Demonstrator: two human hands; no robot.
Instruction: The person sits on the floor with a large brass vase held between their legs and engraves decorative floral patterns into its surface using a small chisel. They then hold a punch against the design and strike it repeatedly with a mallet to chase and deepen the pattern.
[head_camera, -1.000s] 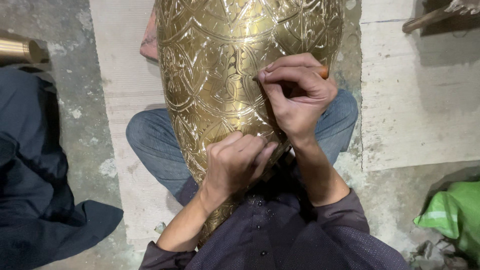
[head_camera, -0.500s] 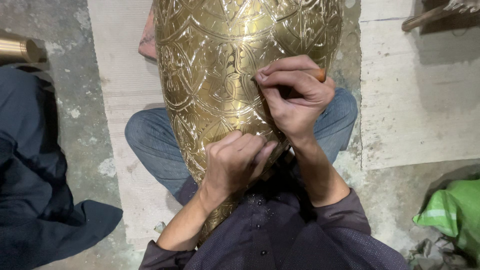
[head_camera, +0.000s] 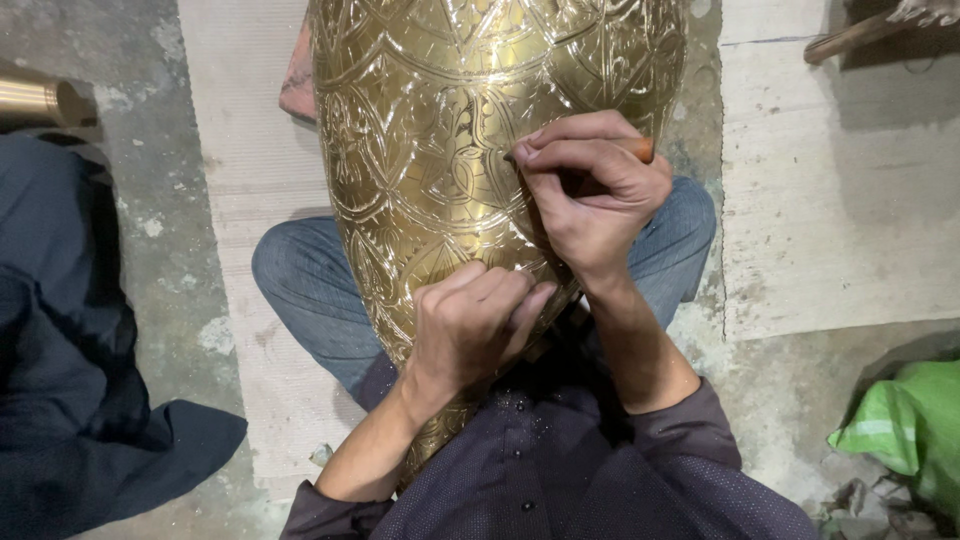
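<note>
A large, egg-shaped brass vessel covered in engraved leaf and petal patterns lies across the lap of a seated person, its narrow end tucked against the dark, dotted shirt and its broad body running up and out of the top of the view. The blue jeans of the folded legs show on either side of it.

The right hand rests on the upper right of the vessel's face, fingers curled together and clamped on a thin tool with a reddish-brown wooden handle; the handle's end sticks out past the knuckles to the right, while the working tip is hidden under the thumb and forefinger where they press on the metal. The left hand sits lower, near the vessel's narrow end, closed into a loose fist with the knuckles and thumb bearing against the brass; whether it holds anything inside the fist cannot be told.

The person sits on a pale woven mat spread over a grey, stained concrete floor. To the left lies a heap of dark blue cloth, and above it the end of a brass tube pokes in from the edge. At lower right is a crumpled green plastic bag, and at upper right a brown wooden stick lies on a pale slab.
</note>
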